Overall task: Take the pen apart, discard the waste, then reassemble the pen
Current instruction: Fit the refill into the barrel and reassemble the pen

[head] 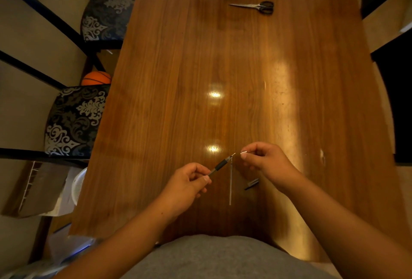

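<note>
In the left hand (189,184), the pen (220,165).

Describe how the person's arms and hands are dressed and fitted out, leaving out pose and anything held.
Both forearms are bare to the frame edge: no sleeves, gloves, watch or bracelets show. The left hand and right hand carry no visible rings. The nails look short and unpainted. A grey shirt covers the torso at the bottom.

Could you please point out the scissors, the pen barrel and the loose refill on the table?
scissors (256,6): head view, on the pivot.
pen barrel (220,164): head view, on its black grip.
loose refill (230,183): head view, mid-length of the thin tube.
</note>
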{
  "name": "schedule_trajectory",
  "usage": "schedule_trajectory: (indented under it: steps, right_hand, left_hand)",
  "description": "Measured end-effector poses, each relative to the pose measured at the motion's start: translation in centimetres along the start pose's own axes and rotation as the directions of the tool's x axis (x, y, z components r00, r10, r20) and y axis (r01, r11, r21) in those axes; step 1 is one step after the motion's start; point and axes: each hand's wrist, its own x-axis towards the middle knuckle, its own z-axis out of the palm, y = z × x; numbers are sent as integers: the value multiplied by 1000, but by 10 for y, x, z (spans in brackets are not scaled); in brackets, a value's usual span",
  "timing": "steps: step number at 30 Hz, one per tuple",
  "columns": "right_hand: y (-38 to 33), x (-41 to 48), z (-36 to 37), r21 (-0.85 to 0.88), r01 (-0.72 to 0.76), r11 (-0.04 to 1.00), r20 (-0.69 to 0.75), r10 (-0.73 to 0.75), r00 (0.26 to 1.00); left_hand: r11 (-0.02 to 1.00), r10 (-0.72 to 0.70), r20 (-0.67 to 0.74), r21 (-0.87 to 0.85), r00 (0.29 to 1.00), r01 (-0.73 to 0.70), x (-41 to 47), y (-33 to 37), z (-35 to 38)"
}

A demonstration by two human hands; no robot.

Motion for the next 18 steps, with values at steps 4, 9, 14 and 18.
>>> schedule_trajectory:
  steps: [4, 9, 14, 18]
  right_hand:
    - [-23, -15, 2, 78, 72, 994, 37, -75, 996]
    - [-37, -30, 8, 109, 120, 987, 59, -127, 990]
    - [-39, -41, 13, 115, 161, 980, 65, -169, 983]
    - [-37, -50, 15, 91, 180, 979, 75, -187, 979]
  left_hand:
    - [999, 48, 20, 2, 999, -48, -6, 9, 0]
    - [997, 81, 39, -3, 996, -81, -15, 13, -1]
    - [994, 111, 49, 4, 993, -111, -27, 14, -6]
    - [992, 130, 56, -1, 990, -130, -36, 13, -7]
